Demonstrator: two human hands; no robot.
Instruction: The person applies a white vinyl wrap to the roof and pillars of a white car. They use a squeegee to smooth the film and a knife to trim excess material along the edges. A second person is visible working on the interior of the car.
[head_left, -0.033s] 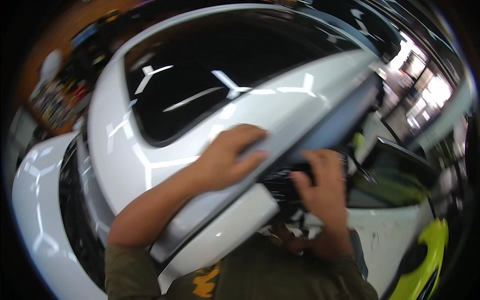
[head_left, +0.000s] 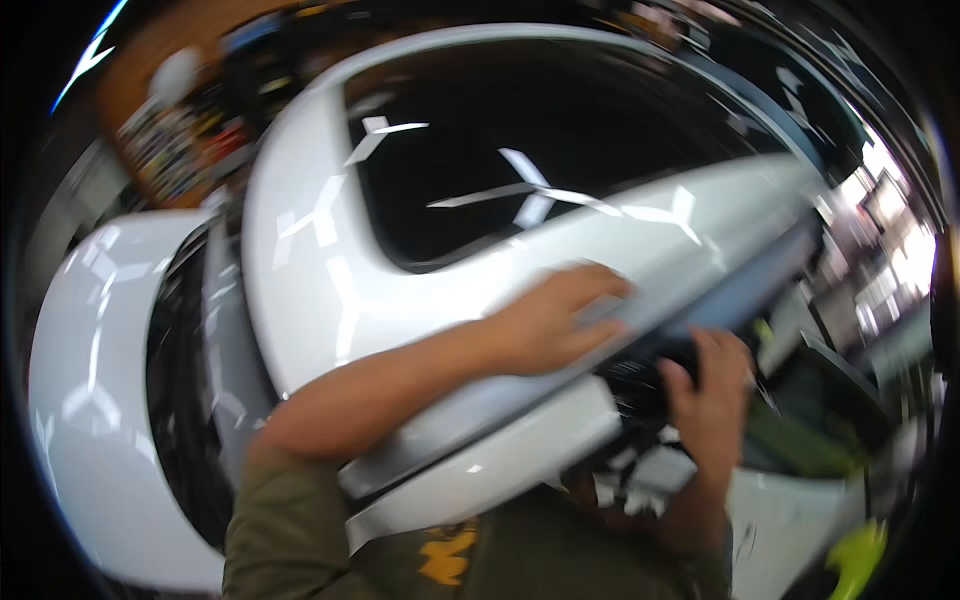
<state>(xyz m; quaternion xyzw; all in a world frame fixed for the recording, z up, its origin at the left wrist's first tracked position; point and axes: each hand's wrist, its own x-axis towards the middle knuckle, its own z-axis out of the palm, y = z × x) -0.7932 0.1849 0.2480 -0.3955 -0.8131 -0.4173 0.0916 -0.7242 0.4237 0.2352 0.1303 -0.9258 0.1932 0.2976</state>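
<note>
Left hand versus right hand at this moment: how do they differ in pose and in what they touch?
The left hand lies flat, palm down, fingers spread on the glossy white car panel; the right hand is raised, fingers curled up at the panel's dark underside edge. The left forearm crosses the panel from the lower left; the right forearm rises almost straight from below. Both are bare and on the same raised panel.

Blurred colourful packages on shelves [head_left: 175, 150] at upper left, behind the white car [head_left: 330, 290]
</note>
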